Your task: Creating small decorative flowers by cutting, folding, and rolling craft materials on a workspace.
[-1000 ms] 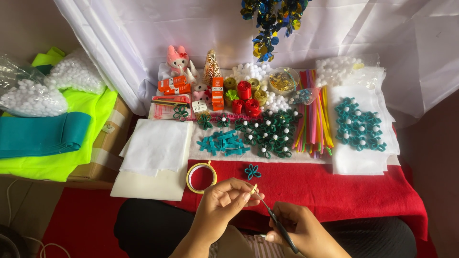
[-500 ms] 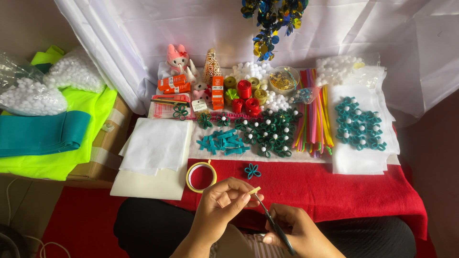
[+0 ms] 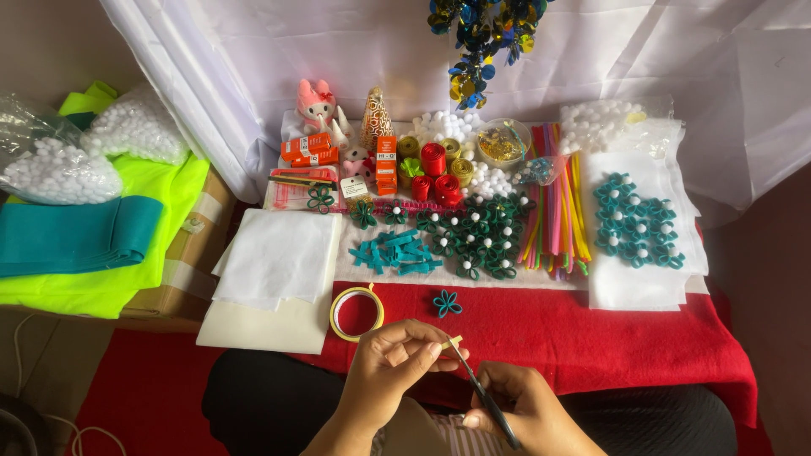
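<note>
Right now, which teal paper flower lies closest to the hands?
The single teal flower alone on the red cloth, beside the tape roll; the others are grouped farther back on white sheets.

The left hand (image 3: 397, 367) pinches a short pale yellow strip of tape (image 3: 453, 343) between thumb and forefinger. Just right of it, the right hand (image 3: 524, 414) grips dark-handled scissors (image 3: 483, 395), their blades meeting the strip's end. Just above the left hand lies a yellow-rimmed roll of tape (image 3: 356, 312) on the red felt cloth (image 3: 591, 329), with a small teal paper flower (image 3: 447, 303) beside it.
</note>
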